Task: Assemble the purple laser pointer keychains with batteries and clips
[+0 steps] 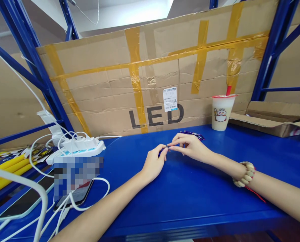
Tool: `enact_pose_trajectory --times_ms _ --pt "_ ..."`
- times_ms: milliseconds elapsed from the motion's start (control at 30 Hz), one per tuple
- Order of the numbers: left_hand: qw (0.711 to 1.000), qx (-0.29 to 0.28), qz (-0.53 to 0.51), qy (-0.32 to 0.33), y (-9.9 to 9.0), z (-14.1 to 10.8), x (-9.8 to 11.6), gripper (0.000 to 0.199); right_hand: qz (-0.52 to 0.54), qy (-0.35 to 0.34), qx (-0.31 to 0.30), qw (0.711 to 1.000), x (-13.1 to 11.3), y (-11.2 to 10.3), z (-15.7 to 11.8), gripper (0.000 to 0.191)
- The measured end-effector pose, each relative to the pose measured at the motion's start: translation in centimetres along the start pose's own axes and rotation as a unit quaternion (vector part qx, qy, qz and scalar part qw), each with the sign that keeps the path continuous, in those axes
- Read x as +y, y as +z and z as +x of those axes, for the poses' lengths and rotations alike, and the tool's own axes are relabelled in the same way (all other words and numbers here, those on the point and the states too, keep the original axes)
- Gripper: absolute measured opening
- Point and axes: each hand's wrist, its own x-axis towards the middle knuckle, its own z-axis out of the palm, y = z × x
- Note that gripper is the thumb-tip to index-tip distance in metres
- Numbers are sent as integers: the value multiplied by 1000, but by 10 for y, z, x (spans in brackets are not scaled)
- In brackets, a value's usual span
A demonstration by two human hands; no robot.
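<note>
My left hand is closed in a pinch above the blue shelf top, with a bit of dark blue showing at its fingers. From the other side my right hand, wearing a beaded bracelet on the wrist, pinches with thumb and forefinger. The fingertips of both hands meet around a small dark piece, too small and too covered to name. Just behind the right hand lie slim, shiny purple-blue things that look like pens.
A lidded drink cup with a red straw stands at the back right beside an open cardboard box. At left are a white power strip, phones and looping white cables. A large cardboard panel closes off the back.
</note>
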Motion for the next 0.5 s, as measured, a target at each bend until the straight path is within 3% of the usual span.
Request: enact_pose_trajectory --times_ms 500 --pt "1000 -17 24 1 1 -1 -2 26 21 -4 -10 1000 2 0 0 32"
